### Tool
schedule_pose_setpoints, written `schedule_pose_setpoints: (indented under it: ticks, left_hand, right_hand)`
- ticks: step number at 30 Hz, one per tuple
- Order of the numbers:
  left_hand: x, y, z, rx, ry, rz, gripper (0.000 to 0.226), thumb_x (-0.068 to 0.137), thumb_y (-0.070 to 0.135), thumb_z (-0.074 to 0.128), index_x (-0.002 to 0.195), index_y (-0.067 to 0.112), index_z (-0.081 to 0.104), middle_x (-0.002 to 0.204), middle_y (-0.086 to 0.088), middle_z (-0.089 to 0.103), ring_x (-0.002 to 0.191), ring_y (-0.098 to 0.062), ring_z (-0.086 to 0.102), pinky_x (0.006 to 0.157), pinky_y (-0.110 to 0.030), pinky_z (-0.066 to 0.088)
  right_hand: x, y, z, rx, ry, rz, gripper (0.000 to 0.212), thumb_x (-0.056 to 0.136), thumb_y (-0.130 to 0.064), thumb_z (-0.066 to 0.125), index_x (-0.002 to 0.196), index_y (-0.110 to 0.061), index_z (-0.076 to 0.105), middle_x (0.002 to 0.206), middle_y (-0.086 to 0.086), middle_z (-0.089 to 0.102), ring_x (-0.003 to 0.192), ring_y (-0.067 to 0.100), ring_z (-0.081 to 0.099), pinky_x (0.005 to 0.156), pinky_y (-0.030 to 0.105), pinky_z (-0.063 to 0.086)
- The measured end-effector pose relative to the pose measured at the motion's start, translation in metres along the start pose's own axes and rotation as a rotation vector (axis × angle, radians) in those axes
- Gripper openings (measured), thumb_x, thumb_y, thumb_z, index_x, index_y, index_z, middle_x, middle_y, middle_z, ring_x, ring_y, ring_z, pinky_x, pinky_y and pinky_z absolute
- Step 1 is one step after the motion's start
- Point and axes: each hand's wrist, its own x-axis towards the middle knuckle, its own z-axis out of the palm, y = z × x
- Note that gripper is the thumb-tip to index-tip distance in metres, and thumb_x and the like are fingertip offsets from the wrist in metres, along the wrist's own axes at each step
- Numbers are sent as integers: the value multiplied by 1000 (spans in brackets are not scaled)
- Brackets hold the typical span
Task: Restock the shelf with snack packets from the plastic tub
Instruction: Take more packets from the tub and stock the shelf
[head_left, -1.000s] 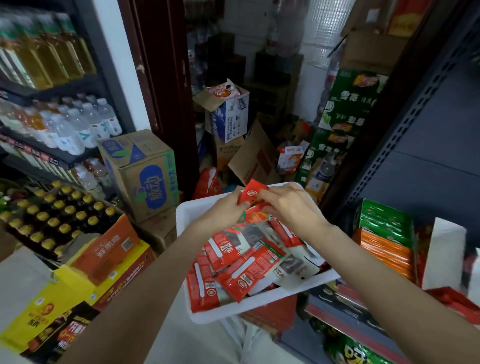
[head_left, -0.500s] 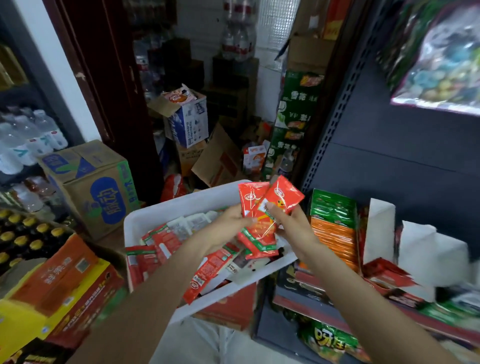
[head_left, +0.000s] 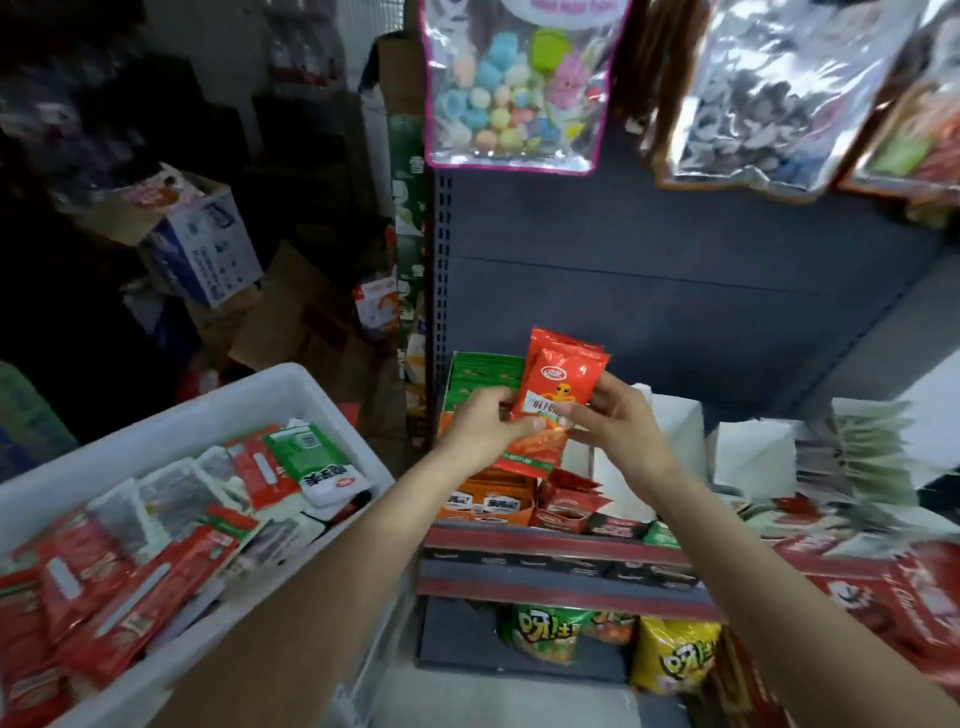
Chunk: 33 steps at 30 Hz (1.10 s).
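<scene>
Both hands hold a small stack of red snack packets (head_left: 558, 384) upright in front of the dark shelf (head_left: 561, 540). My left hand (head_left: 480, 426) grips the stack's lower left side. My right hand (head_left: 618, 421) grips its right edge. The stack hovers over red packets (head_left: 566, 499) lying on the shelf beside a green and orange display box (head_left: 480, 374). The white plastic tub (head_left: 291, 384) sits at lower left, filled with several red, green and clear packets (head_left: 156, 545).
White open display cartons (head_left: 748, 452) stand on the shelf to the right. Large bags of sweets (head_left: 511, 83) hang above. Chip bags (head_left: 675, 660) fill the lower shelf. Cardboard boxes (head_left: 202, 244) clutter the floor at back left.
Both hands lifted the red packets out of the tub and carried them right, up to the shelf. The view swung right, from the drinks rack to the snack shelf.
</scene>
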Motion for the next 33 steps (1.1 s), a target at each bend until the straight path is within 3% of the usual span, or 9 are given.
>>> schedule_pose_setpoints:
  ticks: [3,5,9,13,17,24,27,29,33]
  left_hand:
    - [10,6,26,199,7,20,51,81,24,73,125,5,55,127,-6,59,118,-20,54,100,-33,42]
    - [10,0,38,363,-107,21,60,79,29,74,130,7,51,134,-8,54,124,-22,49,102,-32,39]
    - [2,-15,57,626,-318,-2,76,76,40,74,141,20,39,141,-5,44,132,-23,38,104,-32,34]
    - [-1,-31,64,684,-248,-80,71,80,39,71,140,17,40,142,-6,44,129,-23,42,105,-40,39]
    - [-4,-42,67,651,-147,-82,55,82,39,69,130,18,53,129,-7,57,116,-22,54,95,-41,47]
    - [-10,-36,77,614,-70,55,53,82,27,71,129,22,46,134,3,52,117,-17,53,93,-40,48]
    - [-13,-37,77,622,-103,82,36,84,24,68,119,19,58,124,1,58,107,-17,57,86,-39,50]
    - [-14,-38,77,594,-84,75,34,85,22,68,117,16,59,122,1,59,104,-18,58,86,-39,50]
    - [-14,-41,79,573,-53,64,39,84,23,68,120,16,56,122,1,56,110,-17,53,92,-36,46]
  right_hand:
    - [8,9,-31,25,162,-50,22,90,0,58,109,-10,55,96,-3,65,84,4,64,64,12,53]
    - [12,21,-44,10,232,-56,21,91,-4,58,109,-14,53,98,-5,63,85,1,61,65,9,52]
    - [19,53,-52,-13,183,-45,21,92,-8,58,109,-18,53,104,-2,65,95,9,63,82,24,54]
    - [22,79,-48,-1,152,-37,22,92,-9,59,110,-21,54,106,-2,67,100,13,64,85,30,55]
    - [18,104,-45,-219,151,-35,23,91,-21,61,113,-23,54,106,-7,67,100,12,64,90,42,53]
    - [19,103,-43,-270,132,-38,30,89,-27,64,114,-16,52,105,-5,65,97,12,62,89,31,52]
    - [20,105,-43,-405,6,-36,17,89,-18,64,101,-14,52,91,-4,62,83,11,58,68,3,43]
    - [20,105,-46,-582,-151,19,16,86,-11,65,88,-12,50,81,1,61,75,17,55,56,9,39]
    - [23,88,-53,-658,-376,181,24,88,-24,59,109,-15,50,98,5,65,85,22,58,73,27,39]
